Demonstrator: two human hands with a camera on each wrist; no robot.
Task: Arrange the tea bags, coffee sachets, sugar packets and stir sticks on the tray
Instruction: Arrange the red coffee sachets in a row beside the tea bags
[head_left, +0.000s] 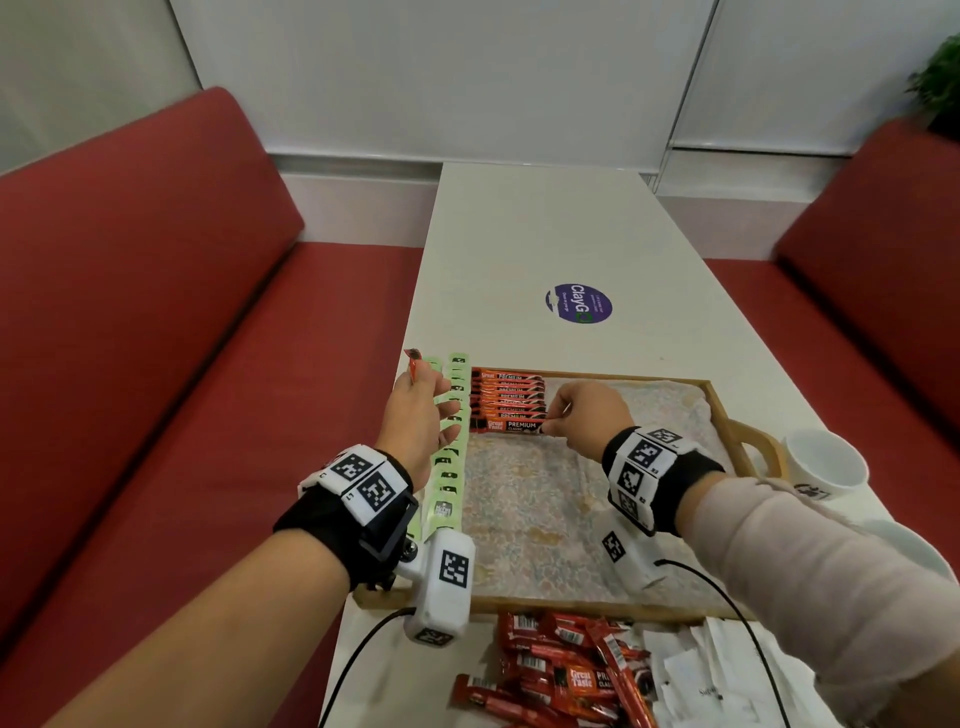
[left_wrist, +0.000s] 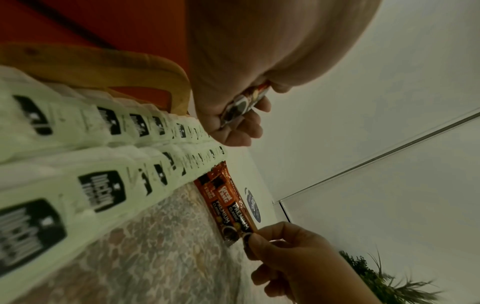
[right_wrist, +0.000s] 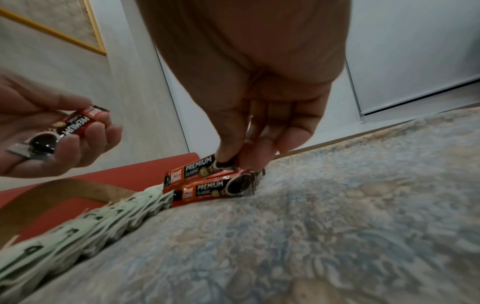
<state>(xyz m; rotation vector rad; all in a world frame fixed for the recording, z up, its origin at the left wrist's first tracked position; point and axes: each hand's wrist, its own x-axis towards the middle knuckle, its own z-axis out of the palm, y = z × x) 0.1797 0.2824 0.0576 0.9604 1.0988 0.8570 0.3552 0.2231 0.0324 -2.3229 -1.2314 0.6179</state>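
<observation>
Coffee sachet (head_left: 511, 426) pinched by right hand (head_left: 587, 418) fingers (right_wrist: 228, 131).

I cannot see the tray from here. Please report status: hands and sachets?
Right hand pinches front coffee sachet in the tray row. Left hand holds spare sachet. Nothing obstructs.

A long white rectangular surface (head_left: 561, 234) carries a wooden handled tray (head_left: 719, 400), a round purple sticker (head_left: 578, 303), two white cups (head_left: 826, 462), a loose heap of red coffee sachets (head_left: 566, 670) and white paper packets (head_left: 727, 670) at its near edge.
</observation>
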